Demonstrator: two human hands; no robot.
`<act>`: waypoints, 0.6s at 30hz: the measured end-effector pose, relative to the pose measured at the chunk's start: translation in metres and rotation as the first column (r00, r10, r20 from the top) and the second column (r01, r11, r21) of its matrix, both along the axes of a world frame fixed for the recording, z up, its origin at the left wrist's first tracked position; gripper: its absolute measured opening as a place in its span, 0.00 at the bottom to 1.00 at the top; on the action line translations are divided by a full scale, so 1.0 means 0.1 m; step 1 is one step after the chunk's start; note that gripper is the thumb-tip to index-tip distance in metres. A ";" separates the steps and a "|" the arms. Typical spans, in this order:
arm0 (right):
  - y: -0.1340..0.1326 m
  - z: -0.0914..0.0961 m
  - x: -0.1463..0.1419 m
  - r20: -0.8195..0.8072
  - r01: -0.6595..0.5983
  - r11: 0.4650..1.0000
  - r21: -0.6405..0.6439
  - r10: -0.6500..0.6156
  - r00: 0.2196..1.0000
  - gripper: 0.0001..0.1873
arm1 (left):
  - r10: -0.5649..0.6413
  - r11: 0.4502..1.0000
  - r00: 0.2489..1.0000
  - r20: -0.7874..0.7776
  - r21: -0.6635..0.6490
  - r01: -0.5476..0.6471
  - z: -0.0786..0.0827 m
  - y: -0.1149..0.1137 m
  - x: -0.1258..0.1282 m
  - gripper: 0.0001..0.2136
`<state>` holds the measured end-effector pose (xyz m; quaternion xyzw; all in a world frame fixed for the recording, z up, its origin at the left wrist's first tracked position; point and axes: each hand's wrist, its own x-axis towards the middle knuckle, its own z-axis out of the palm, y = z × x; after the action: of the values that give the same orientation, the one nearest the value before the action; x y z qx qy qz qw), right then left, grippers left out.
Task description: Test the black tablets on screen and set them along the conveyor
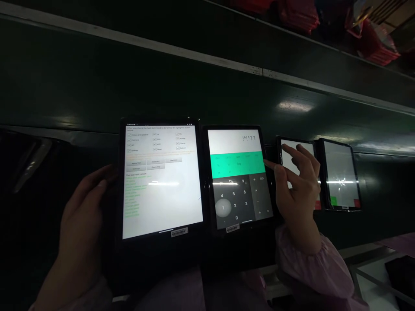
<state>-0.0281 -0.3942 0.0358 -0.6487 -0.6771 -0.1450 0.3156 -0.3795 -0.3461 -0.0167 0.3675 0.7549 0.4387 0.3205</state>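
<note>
Several lit tablets stand in a row against a dark green conveyor wall. My left hand (82, 207) rests against the left edge of the biggest tablet (160, 181), whose white screen shows a checklist and green text. Beside it a smaller tablet (238, 177) shows a calculator with a green band and a grey keypad. My right hand (296, 181) hovers at that tablet's right edge, index fingertip touching the screen near the green band, other fingers spread. Behind my right hand a third tablet (306, 149) with a white screen is partly hidden.
A fourth tablet (342, 175) stands at the far right, with green and red squares at its bottom corners. Red packages (376, 43) lie on a shelf above. A light-coloured table surface (372, 272) shows at the lower right. A dark object (402, 270) lies there.
</note>
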 end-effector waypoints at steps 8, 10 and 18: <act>0.07 -0.10 -0.06 -0.010 -0.131 0.990 -0.058 0.130 0.991 0.15 | -0.024 1.000 0.999 -0.024 -0.013 0.024 0.03 -0.01 0.02 0.23; 0.06 -0.09 -0.04 -0.031 -0.110 0.992 -0.058 0.108 0.994 0.15 | -0.023 1.000 0.999 -0.024 -0.016 0.023 0.04 -0.01 0.03 0.23; 0.08 -0.14 -0.05 0.007 -0.093 0.995 -0.043 0.093 0.996 0.17 | -0.028 0.999 0.997 0.077 -0.028 0.030 0.10 -0.06 0.05 0.20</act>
<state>-0.0328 -0.3864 0.0218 -0.6224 -0.7110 -0.1184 0.3051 -0.3740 -0.3524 -0.0068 0.3564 0.7430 0.4366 0.3609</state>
